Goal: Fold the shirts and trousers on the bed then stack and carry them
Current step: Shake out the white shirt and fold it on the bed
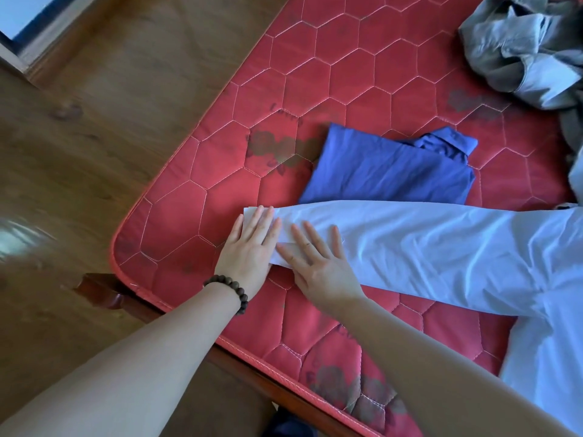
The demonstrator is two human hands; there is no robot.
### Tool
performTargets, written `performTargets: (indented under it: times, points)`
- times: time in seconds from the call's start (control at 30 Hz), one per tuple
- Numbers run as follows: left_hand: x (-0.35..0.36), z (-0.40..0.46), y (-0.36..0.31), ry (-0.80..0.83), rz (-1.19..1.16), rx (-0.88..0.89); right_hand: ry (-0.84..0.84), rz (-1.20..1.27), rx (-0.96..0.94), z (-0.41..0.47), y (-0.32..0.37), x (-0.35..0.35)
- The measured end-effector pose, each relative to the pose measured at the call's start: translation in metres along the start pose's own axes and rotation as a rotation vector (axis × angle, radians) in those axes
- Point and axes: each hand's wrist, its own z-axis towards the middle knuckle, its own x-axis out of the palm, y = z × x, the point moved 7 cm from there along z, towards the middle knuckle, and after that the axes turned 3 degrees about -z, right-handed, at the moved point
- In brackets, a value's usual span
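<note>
A white shirt [441, 247] is lying spread, its sleeve stretching toward the bed's [195, 171] corner. A folded blue shirt [388, 168] is resting just beyond. Grey trousers [520, 48] are lying crumpled at the far edge.

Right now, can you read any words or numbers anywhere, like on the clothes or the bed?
No text here can be read.
Red quilted mattress: dark printed marks beside the flower patterns, maybe lettering, too blurred to read.
Folded blue shirt: no label or print shows.
White shirt, pressed flat at the sleeve by the left hand and right hand: no writing shows.
Grey clothes pile: no writing shows.
</note>
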Motion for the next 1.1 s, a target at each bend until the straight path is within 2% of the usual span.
performTargets:
  times: [0.1,0.2,0.3,0.43,0.5,0.6,0.67,0.73,0.83,0.97,1.1]
  points:
    - [-0.009,0.001,0.000,-0.018,0.046,0.013,0.112,0.068,0.086,0.000,-0.002,0.000]
    - [-0.039,0.000,-0.012,-0.135,0.070,0.085,0.181,0.071,0.229,0.011,-0.002,-0.004]
    - [-0.077,0.007,-0.028,-0.257,0.031,0.127,0.187,0.218,0.404,0.026,-0.003,-0.023]
    - [-0.122,0.020,-0.048,-0.364,-0.187,-0.075,0.016,0.654,0.666,0.023,-0.023,-0.070]
    - [-0.131,0.022,-0.066,-0.394,-0.366,-0.187,-0.082,0.839,0.718,0.011,-0.041,-0.098]
    - [-0.126,0.020,-0.117,-0.418,-0.605,-0.255,-0.208,0.920,0.795,-0.019,-0.083,-0.136]
    - [-0.112,0.018,-0.166,-0.353,-0.703,-0.227,-0.311,0.941,0.845,-0.047,-0.112,-0.161]
    - [-0.092,0.017,-0.225,-0.223,-0.673,-0.144,-0.392,0.917,0.880,-0.078,-0.141,-0.185]
    - [-0.064,0.019,-0.305,-0.112,-0.535,-0.024,-0.495,0.889,0.907,-0.132,-0.185,-0.217]
    - [-0.033,0.039,-0.381,-0.073,-0.385,0.010,-0.580,0.795,0.943,-0.220,-0.256,-0.253]
    - [0.000,0.062,-0.437,-0.027,-0.188,0.038,-0.763,0.641,1.021,-0.328,-0.336,-0.284]
